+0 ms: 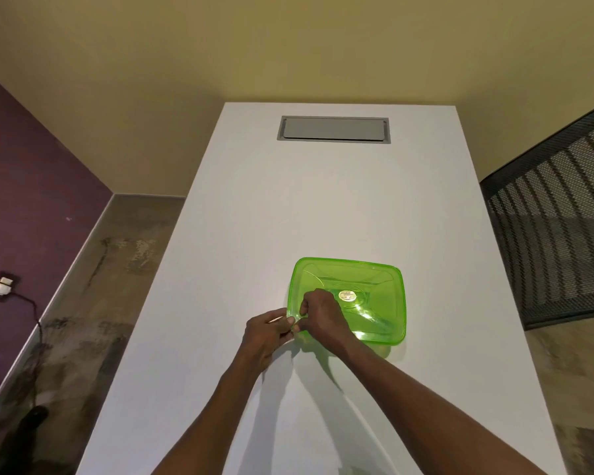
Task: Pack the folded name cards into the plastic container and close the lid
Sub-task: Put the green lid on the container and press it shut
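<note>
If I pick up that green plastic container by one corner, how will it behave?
The green container looks thin and translucent, so probably light and slightly flexible. Its glossy lid may feel slippery. It sits flat and wide on the table, so tipping seems unlikely.

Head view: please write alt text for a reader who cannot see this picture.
Two bare hands work at the near left corner of a green plastic container with its lid on, on a white table. The left hand holds the corner; the right hand curls over the lid's edge.
</note>
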`<control>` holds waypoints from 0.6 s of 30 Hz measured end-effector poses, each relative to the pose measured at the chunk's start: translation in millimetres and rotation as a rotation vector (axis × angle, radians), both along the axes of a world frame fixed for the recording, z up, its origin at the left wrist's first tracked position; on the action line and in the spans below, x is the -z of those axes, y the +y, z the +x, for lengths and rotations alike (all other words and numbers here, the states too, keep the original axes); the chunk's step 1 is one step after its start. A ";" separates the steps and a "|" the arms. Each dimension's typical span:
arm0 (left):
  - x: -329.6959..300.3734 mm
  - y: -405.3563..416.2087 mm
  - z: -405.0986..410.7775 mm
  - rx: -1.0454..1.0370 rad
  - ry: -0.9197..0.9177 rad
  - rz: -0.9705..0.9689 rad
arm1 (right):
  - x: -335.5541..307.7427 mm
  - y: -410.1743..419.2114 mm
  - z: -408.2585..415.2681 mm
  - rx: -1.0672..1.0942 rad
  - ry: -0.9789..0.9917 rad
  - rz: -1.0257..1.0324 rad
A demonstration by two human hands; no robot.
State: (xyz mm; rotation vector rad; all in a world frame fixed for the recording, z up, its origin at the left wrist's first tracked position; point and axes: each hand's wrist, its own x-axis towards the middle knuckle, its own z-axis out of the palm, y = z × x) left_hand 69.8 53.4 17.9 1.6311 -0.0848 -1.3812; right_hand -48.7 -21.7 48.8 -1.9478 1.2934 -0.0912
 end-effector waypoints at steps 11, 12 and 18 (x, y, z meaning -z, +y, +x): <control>-3.3 -3.2 -17.8 0.040 -0.437 0.114 | -3.1 15.1 13.0 -0.168 0.248 -0.205; -5.5 -2.8 -19.1 0.031 -0.436 0.106 | -2.9 14.3 10.8 -0.168 0.235 -0.192; -14.8 -3.0 -26.2 0.118 -0.551 0.087 | -7.3 0.7 0.6 -0.173 0.108 -0.071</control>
